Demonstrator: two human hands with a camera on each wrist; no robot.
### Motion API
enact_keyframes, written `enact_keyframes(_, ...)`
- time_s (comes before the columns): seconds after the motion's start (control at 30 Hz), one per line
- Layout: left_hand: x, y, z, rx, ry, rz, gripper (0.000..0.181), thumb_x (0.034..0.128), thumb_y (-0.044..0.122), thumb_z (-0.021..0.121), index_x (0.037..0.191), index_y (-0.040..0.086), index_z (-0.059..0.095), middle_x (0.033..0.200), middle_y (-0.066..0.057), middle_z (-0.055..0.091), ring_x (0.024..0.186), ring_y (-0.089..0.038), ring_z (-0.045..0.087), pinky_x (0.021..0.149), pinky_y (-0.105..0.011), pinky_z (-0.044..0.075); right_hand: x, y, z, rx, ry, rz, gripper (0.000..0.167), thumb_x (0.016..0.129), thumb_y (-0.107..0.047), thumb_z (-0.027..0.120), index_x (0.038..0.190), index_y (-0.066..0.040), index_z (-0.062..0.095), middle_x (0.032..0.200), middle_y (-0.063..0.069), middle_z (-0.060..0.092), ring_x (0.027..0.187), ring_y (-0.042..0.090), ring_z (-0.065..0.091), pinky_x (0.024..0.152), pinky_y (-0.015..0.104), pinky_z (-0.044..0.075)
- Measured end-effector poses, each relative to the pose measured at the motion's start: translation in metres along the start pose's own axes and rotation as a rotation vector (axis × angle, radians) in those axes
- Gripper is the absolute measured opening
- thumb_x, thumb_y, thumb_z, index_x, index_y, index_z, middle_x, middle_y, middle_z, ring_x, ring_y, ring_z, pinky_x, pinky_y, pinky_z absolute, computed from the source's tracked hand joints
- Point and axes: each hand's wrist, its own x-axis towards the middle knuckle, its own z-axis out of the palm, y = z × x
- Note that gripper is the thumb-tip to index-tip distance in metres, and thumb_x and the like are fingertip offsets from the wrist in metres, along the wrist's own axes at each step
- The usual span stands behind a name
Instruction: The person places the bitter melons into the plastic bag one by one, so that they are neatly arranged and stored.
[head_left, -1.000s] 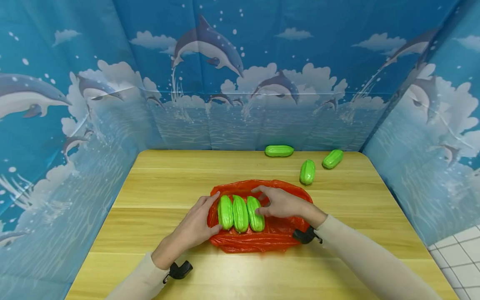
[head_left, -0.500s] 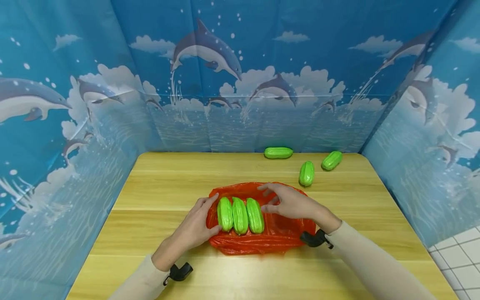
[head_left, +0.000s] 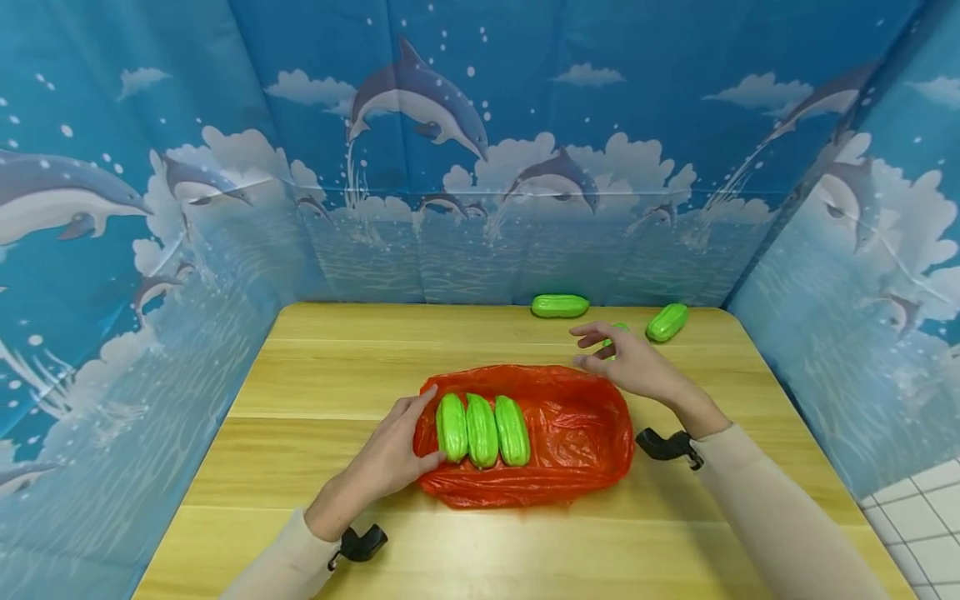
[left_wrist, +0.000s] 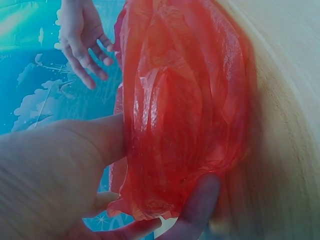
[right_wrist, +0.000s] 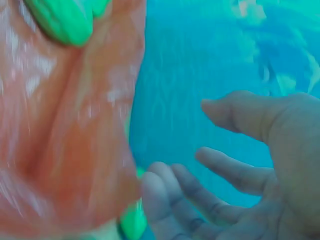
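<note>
A red plastic bag (head_left: 570, 429) lies spread with its mouth up at the middle of the table. Three green, ridged cucumber-like vegetables (head_left: 482, 429) rest side by side in its left half. My left hand (head_left: 390, 446) holds the bag's left end; in the left wrist view its thumb goes over the rim and its fingers curl round the outside. Beyond the bag's far right edge hovers my right hand (head_left: 637, 362), fingers loosely bent, holding nothing. It partly hides another green vegetable (head_left: 619, 328) lying on the table behind it.
Two more green vegetables lie farther back, one (head_left: 559, 306) along the table's rear edge, one (head_left: 667, 322) near the back right corner. The wooden table (head_left: 315, 358) is enclosed by a blue dolphin-print curtain (head_left: 480, 250) at the back and sides.
My right hand has moved from beside the third vegetable in the bag up and to the right, past the far rim. The left hand stays on the bag's left end.
</note>
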Motion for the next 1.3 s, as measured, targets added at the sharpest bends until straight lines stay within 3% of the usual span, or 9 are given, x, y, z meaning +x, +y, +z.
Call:
enact_keyframes(0.17,-0.001,0.001,0.001,-0.015,-0.004,0.006,0.105,0.0962,0.024,0.098,0.183,0.014,0.040,0.170,-0.024,0.057,0.151,-0.047,0.065,0.123,-0.068,0.058,0.001,0.027,-0.018,-0.030,0.111,0.053,0.057,0.120,-0.031,0.068,0.170,-0.005,0.056,0.165,0.030,0.061,0.135,0.050,0.069,0.101,0.057,0.067)
enact_keyframes(0.3,-0.001,0.002,0.002,-0.019,-0.010,0.001,0.105,0.0957,0.024,0.098,0.183,0.014,0.040,0.170,-0.024,0.057,0.150,-0.047,0.065,0.124,-0.069,0.058,0.003,0.049,-0.026,-0.039,0.160,0.107,0.060,0.121,-0.031,0.067,0.171,-0.002,0.053,0.171,0.034,0.053,0.145,0.057,0.061,0.109,0.064,0.063)
enact_keyframes(0.53,-0.002,0.005,0.001,-0.025,-0.028,-0.008,0.106,0.0958,0.025,0.097,0.183,0.015,0.038,0.172,-0.024,0.056,0.152,-0.049,0.063,0.124,-0.071,0.057,0.014,0.091,-0.030,-0.047,0.187,0.132,0.073,0.118,-0.031,0.072,0.178,0.000,0.043,0.182,0.038,0.038,0.158,0.070,0.043,0.126,0.079,0.047)
enact_keyframes(0.7,-0.001,0.007,0.001,-0.025,-0.036,-0.012,0.107,0.0949,0.027,0.098,0.183,0.015,0.039,0.172,-0.025,0.056,0.154,-0.050,0.062,0.124,-0.073,0.056,0.026,0.114,-0.025,-0.031,0.177,0.092,0.082,0.115,-0.032,0.077,0.179,0.001,0.039,0.184,0.038,0.032,0.166,0.067,0.034,0.129,0.086,0.039)
enact_keyframes(0.93,-0.002,0.008,0.002,-0.022,-0.047,-0.024,0.109,0.0945,0.028,0.099,0.184,0.016,0.038,0.172,-0.025,0.055,0.153,-0.051,0.062,0.123,-0.074,0.055,0.034,0.129,-0.018,0.009,0.148,0.082,0.086,0.114,-0.029,0.079,0.181,0.001,0.035,0.186,0.038,0.029,0.171,0.065,0.028,0.129,0.089,0.036)
enact_keyframes(1.3,-0.002,0.007,0.001,-0.007,-0.045,-0.026,0.111,0.0933,0.027,0.100,0.184,0.016,0.037,0.172,-0.026,0.054,0.151,-0.051,0.063,0.121,-0.075,0.057,0.040,0.132,-0.012,0.055,0.137,0.101,0.080,0.115,-0.026,0.077,0.179,0.001,0.039,0.183,0.039,0.033,0.162,0.067,0.043,0.128,0.081,0.046)
